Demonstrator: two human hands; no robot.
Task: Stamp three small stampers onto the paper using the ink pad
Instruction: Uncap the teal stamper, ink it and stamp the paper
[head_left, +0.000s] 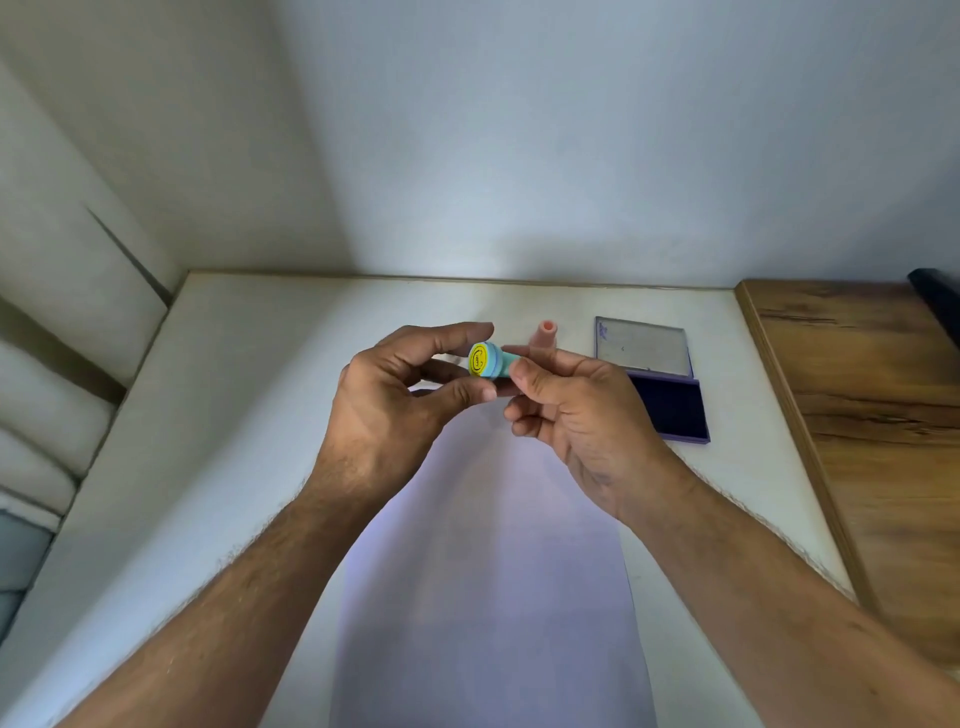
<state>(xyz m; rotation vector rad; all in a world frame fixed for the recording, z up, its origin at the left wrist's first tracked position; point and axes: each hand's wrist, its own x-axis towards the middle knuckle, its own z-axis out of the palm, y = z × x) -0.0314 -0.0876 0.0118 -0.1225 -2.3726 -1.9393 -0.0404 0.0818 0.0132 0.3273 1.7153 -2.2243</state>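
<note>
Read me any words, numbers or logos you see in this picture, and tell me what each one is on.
None can be read.
Yellow sticker on the teal stamper, held by the left hand and right hand: dark curved marks, too blurred to read.
Open ink pad lid: purple smudges in one corner, no legible text.
Paper: no print visible.
Pink stamper: no label visible.

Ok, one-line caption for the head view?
Both hands, left hand and right hand, hold a teal stamper above the paper, ink pad open alongside.
</note>
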